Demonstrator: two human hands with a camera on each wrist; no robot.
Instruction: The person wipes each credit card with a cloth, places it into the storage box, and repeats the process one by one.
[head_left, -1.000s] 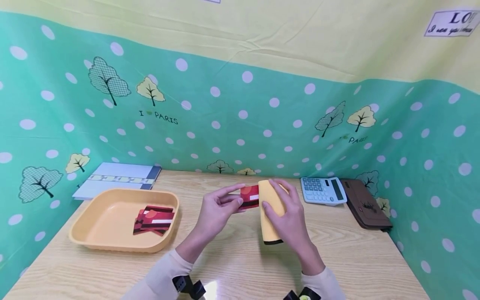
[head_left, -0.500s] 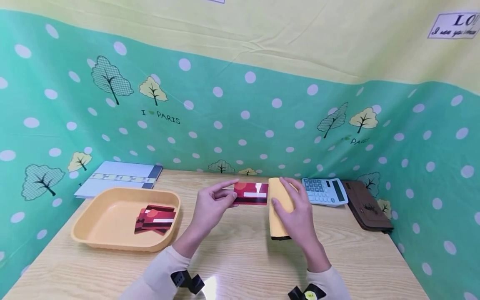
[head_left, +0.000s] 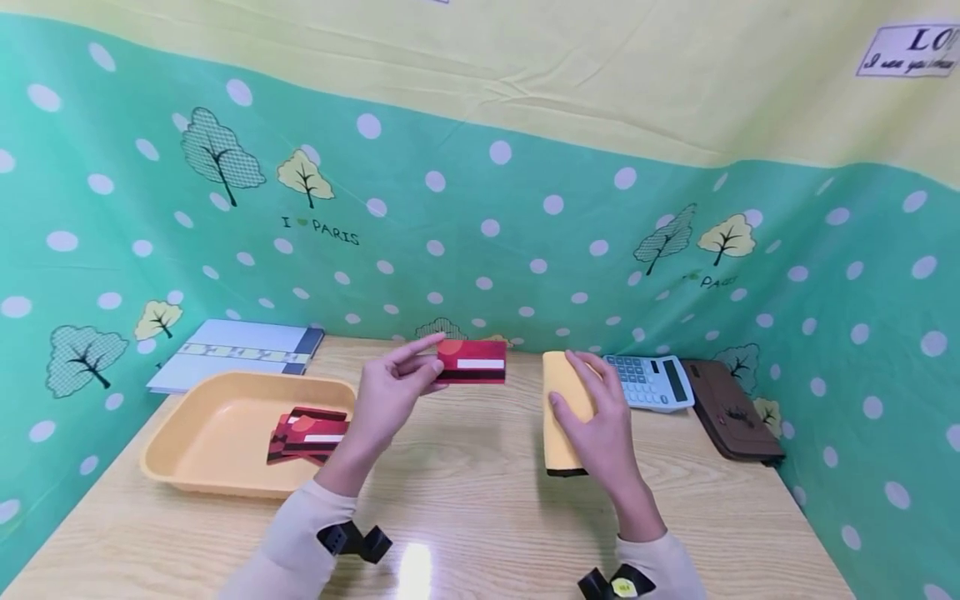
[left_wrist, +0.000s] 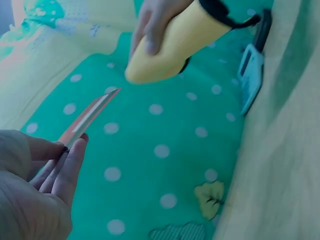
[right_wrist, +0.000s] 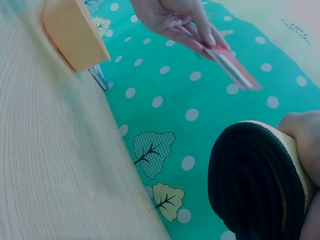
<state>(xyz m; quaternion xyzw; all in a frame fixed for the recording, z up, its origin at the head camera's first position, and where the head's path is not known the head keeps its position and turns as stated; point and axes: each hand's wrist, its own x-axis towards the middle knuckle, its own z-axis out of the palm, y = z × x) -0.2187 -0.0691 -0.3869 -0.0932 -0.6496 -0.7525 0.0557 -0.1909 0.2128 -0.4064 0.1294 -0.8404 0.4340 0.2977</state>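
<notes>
My left hand (head_left: pixel 390 390) pinches a red bank card (head_left: pixel 472 363) by its left end, thumb against fingers. The card has a white strip and a dark band, and it is held up over the table. In the left wrist view, that card (left_wrist: pixel 90 116) appears nearly edge-on. My right hand (head_left: pixel 600 417) grips a folded yellow cloth (head_left: pixel 564 417) with a black edge, held upright to the right of the card. Its layered dark end (right_wrist: pixel 250 185) faces the right wrist camera. A gap separates cloth and card.
At left, a pale orange tray (head_left: pixel 187 487) holds several similar red cards (head_left: pixel 318 437). Behind it lies a white and blue book (head_left: pixel 240 350). A light blue calculator (head_left: pixel 645 383) and a brown wallet (head_left: pixel 731 412) lie at right. A dotted green curtain (head_left: pixel 480 258) stands behind the table.
The card has come away from the cloth's edge, where the cloth partly covered it. My left hand has moved left and up with it; the cloth has shifted slightly right.
</notes>
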